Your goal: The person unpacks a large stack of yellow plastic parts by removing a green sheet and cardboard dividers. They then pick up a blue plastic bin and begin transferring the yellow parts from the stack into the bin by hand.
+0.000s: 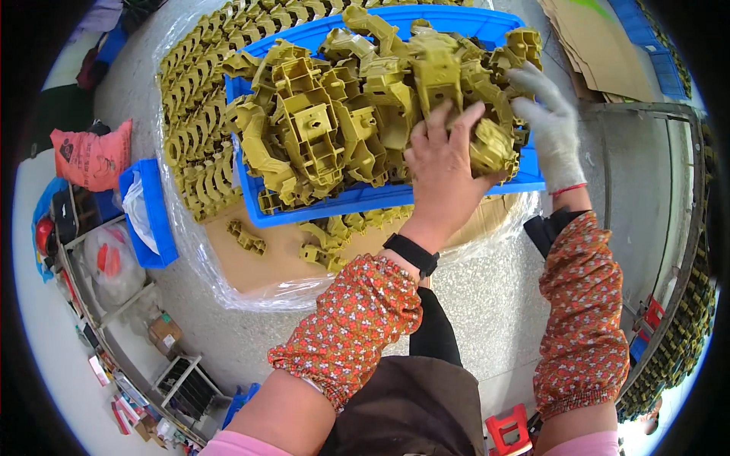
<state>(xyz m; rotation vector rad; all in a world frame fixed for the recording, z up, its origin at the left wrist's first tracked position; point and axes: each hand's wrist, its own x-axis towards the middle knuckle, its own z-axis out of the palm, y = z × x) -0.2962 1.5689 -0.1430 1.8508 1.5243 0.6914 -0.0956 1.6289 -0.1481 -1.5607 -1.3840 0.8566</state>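
A blue plastic bin [334,207] is heaped with olive-yellow moulded plastic parts [315,125], angular and ribbed with hollow pockets. Over the right half of the heap reaches my bare left hand [445,167], fingers spread and fingertips against the parts. Close to its thumb and index finger is a blurred part [493,146]; another blurred part [439,72] lies just beyond the fingertips. At the bin's right end, my right hand [549,125] wears a pale knit glove. Its fingers stretch toward the parts there, and whether they touch one is hard to see.
Below the bin, a cardboard sheet [266,270] and clear plastic wrap carry rows of similar parts [201,129]. To the left are a small blue crate [156,228], a pink sack [93,156] and a rack. A grey metal-framed table [639,190] stands right, near cardboard sheets [608,45].
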